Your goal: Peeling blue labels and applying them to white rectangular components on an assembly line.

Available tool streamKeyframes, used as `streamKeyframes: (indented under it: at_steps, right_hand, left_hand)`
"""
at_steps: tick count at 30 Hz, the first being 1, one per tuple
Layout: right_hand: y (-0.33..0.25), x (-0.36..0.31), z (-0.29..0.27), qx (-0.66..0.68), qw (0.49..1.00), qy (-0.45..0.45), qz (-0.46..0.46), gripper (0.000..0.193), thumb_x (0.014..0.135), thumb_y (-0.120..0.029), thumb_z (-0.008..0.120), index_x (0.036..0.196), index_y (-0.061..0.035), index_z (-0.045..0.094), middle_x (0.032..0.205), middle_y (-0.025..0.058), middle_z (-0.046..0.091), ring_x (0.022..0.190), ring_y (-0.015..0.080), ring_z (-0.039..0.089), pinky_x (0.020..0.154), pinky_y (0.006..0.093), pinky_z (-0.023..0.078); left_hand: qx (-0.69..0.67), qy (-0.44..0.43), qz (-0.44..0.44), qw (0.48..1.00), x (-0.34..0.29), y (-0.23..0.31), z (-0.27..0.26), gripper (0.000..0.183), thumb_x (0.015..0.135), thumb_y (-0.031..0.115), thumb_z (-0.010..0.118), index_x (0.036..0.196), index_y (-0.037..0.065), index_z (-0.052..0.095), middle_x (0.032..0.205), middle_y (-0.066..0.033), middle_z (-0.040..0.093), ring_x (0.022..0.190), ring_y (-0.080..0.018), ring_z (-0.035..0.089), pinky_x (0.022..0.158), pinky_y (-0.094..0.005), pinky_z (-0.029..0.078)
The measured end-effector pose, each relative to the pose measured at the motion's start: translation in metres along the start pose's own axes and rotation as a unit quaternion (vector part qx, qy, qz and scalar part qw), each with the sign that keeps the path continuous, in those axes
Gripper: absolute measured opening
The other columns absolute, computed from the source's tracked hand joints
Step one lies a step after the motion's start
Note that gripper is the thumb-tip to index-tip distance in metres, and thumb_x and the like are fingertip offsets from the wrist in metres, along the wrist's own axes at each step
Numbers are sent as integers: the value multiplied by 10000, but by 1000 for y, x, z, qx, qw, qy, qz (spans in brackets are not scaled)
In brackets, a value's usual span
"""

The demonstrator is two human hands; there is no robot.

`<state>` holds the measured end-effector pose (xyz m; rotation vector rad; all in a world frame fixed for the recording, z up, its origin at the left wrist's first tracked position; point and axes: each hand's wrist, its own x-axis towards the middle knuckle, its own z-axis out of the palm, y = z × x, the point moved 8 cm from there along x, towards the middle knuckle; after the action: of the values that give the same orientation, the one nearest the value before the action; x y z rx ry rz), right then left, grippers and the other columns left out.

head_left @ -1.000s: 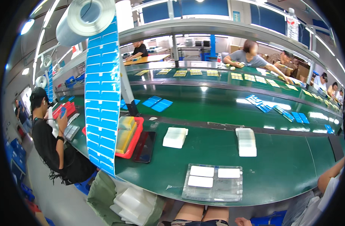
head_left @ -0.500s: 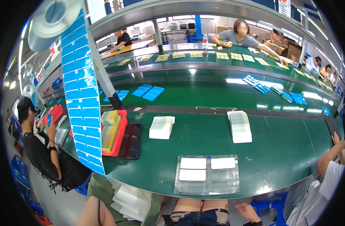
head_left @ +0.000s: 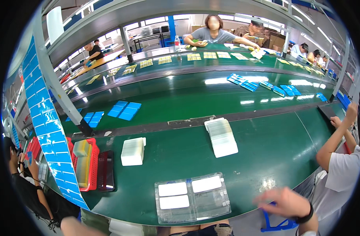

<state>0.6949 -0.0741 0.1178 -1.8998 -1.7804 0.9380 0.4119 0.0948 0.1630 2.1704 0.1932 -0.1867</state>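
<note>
My right hand (head_left: 284, 202), blurred and wearing a dark wristband, hovers over the front edge of the green table, fingers spread and holding nothing. Just left of it lies a clear plastic tray (head_left: 219, 196) with three white rectangular pieces in its pockets. Behind the tray stand two stacks of thin whitish pieces, a short stack (head_left: 132, 151) on the left and a longer fanned stack (head_left: 221, 137) on the right. My left hand is out of view; only a bare limb (head_left: 69, 228) shows at the lower left edge.
A red basket (head_left: 92, 165) and a dark flat device (head_left: 105, 171) sit at the left. A strip of blue labels (head_left: 46, 126) hangs there. Blue sheets (head_left: 125, 110) ride the conveyor behind. Seated people are close on the right (head_left: 341, 157) and left (head_left: 26, 185); others sit across.
The view has tipped down and nearer to the table. My right hand has come up into view at the lower right, beside the clear tray.
</note>
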Motion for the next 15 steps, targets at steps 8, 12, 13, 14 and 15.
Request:
streamKeyframes:
  at_steps: [8,12,13,14,15]
  right_hand:
    - [42,133,13,-452,857,170,-180,436,793,-115,580,1183,52,480,1265,192,468,1176,334,463,940,401,421]
    - [54,149,35,-551,802,149,-173,453,769,-74,520,1175,117,463,1300,252,419,1230,361,414,997,417,384]
    - [54,149,38,-571,788,146,-180,426,788,-81,508,1163,118,480,1274,260,445,1191,359,456,978,412,405]
    - [53,148,41,-590,773,141,-186,402,807,-88,495,1151,119,498,1249,268,471,1151,356,499,959,408,427]
    - [52,147,42,-590,774,134,-188,402,807,-88,495,1151,119,498,1249,268,471,1151,356,499,959,408,427]
  left_hand:
    - [542,238,-124,797,44,-164,-24,518,758,206,657,1192,-8,474,1301,-175,425,1179,-326,440,940,-404,399]
    - [580,264,-108,763,45,-165,-18,425,788,151,585,1159,-34,493,1255,-191,469,1140,-326,484,927,-400,415]
    - [599,262,-91,751,45,-165,-14,378,798,130,555,1131,-42,507,1223,-193,499,1114,-321,507,924,-400,420]
    - [593,263,-95,755,44,-166,-13,378,798,130,555,1131,-42,507,1223,-193,499,1114,-321,507,924,-400,420]
    - [591,243,-93,763,44,-168,-8,369,803,124,559,1126,-45,506,1205,-195,512,1116,-324,511,929,-392,426]
